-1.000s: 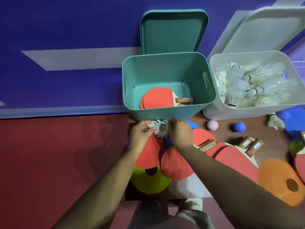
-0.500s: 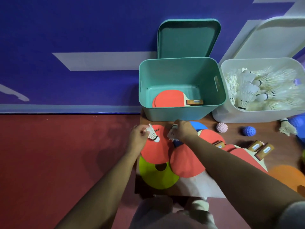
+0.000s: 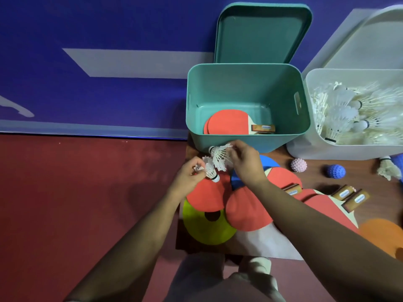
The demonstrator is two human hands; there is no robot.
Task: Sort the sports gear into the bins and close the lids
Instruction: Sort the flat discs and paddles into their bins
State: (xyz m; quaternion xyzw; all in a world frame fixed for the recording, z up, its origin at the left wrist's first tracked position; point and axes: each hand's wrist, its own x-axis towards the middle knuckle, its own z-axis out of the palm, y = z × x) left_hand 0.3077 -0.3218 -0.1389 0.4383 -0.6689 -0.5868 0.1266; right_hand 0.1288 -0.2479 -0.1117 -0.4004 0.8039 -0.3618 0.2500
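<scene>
Before teal bin [image 3: 272, 143], shuttlecocks [image 3: 219, 158] [image 3: 209, 168] pinched in hands [image 3: 187, 178] [image 3: 247, 164]

table [image 3: 316, 180] | teal bin [image 3: 272, 146], white bin [image 3: 327, 152] | red paddles [image 3: 248, 212] | pink ball [image 3: 299, 165], blue ball [image 3: 336, 171] | yellow disc [image 3: 202, 231], orange disc [image 3: 381, 234]

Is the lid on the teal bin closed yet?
No, the lid stands open behind the teal bin, and red paddles are visible inside.

So the left bin [image 3: 239, 88] and right bin [image 3: 349, 152] sit at the back of the desk [image 3: 316, 177]. Left one's got paddles [image 3: 226, 123] in it, right one's stuffed with shuttlecocks [image 3: 349, 112]. Loose paddles [image 3: 246, 212], flat cones [image 3: 202, 229] and spiky balls [image 3: 298, 165] lie in front.
</scene>
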